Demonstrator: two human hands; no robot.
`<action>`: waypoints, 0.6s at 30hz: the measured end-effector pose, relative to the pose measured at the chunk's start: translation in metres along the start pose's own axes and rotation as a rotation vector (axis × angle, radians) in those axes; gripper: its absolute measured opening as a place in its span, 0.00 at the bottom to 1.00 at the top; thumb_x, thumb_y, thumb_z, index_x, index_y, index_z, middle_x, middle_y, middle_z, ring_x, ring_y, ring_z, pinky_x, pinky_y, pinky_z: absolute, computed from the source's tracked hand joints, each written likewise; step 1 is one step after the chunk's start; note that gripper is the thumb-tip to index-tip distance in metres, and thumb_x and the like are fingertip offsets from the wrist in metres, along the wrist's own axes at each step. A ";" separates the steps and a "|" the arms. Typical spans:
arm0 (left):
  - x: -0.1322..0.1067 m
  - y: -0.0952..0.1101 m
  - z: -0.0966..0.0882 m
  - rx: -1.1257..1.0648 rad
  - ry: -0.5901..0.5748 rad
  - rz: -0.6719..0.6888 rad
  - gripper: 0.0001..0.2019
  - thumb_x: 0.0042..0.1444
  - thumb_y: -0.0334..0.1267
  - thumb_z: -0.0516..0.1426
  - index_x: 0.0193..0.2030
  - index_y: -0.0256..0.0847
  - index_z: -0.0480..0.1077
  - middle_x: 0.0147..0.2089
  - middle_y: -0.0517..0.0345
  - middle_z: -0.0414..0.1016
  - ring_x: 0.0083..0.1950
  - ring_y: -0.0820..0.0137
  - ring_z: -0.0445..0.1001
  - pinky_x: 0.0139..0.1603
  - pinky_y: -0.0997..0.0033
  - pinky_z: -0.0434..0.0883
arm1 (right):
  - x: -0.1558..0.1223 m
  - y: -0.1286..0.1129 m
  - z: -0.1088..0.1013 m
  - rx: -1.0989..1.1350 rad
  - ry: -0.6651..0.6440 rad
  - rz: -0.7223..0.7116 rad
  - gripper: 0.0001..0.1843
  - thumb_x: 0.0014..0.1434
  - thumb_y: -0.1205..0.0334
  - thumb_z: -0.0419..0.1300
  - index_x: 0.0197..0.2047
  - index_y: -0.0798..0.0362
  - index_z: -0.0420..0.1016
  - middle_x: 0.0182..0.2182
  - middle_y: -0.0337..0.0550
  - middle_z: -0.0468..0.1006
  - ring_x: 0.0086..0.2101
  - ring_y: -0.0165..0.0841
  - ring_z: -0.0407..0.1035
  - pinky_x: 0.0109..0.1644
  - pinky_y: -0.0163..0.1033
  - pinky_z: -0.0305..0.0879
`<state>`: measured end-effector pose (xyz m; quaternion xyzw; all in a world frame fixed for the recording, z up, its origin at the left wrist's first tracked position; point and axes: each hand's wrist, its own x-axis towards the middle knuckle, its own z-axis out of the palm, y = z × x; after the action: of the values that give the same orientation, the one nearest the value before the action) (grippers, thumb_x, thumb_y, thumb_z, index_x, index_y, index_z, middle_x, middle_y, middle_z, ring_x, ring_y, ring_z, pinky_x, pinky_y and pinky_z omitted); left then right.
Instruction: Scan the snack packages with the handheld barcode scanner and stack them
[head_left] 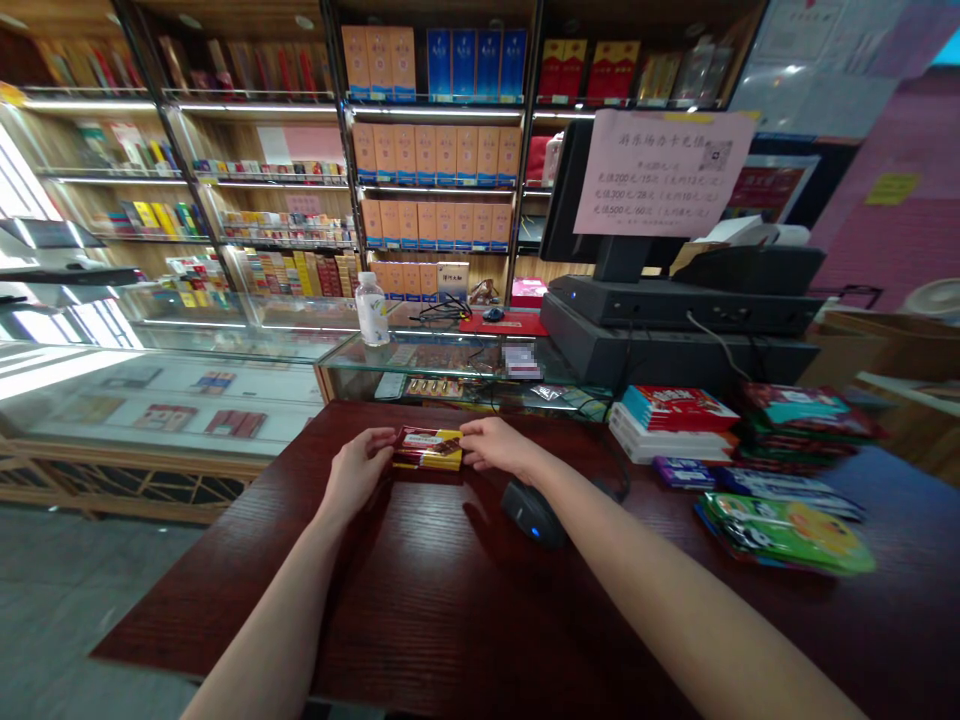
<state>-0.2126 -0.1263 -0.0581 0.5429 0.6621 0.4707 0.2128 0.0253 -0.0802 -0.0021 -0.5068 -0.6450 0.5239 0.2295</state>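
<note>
A small stack of red and yellow packets (428, 447) lies on the dark wooden counter (420, 600), a little way ahead of me. My left hand (361, 466) grips the stack's left end with its fingers curled round it. My right hand (496, 443) pinches the right end. Both forearms reach forward over the counter.
A black computer mouse (532, 512) sits just right of my right wrist. Stacks of colourful snack packets (780, 530) lie at the right. A till with monitor (675, 300) stands behind, beside a glass case with a plastic bottle (372, 310). Shelves of boxed goods (435, 160) fill the back wall.
</note>
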 end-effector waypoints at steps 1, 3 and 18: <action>0.000 0.000 0.000 0.002 -0.001 -0.001 0.17 0.47 0.42 0.58 0.45 0.44 0.76 0.45 0.52 0.84 0.51 0.58 0.80 0.56 0.60 0.73 | 0.000 0.000 0.000 0.000 -0.003 0.001 0.12 0.59 0.66 0.63 0.47 0.55 0.78 0.38 0.45 0.82 0.34 0.32 0.79 0.35 0.30 0.71; 0.000 0.001 -0.001 0.004 -0.007 -0.003 0.17 0.47 0.42 0.58 0.45 0.44 0.76 0.45 0.52 0.84 0.51 0.58 0.80 0.56 0.60 0.72 | 0.000 0.000 0.001 0.000 -0.007 0.003 0.12 0.59 0.67 0.62 0.47 0.55 0.78 0.39 0.45 0.82 0.34 0.31 0.79 0.36 0.30 0.71; -0.001 0.003 0.001 -0.016 -0.010 0.009 0.18 0.47 0.43 0.58 0.45 0.41 0.75 0.46 0.49 0.83 0.50 0.60 0.80 0.55 0.62 0.74 | 0.003 0.004 -0.002 -0.027 -0.012 -0.041 0.11 0.58 0.64 0.63 0.45 0.55 0.79 0.36 0.44 0.82 0.35 0.32 0.78 0.37 0.31 0.71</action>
<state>-0.2102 -0.1268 -0.0557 0.5465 0.6548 0.4741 0.2185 0.0272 -0.0772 -0.0057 -0.4932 -0.6639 0.5133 0.2293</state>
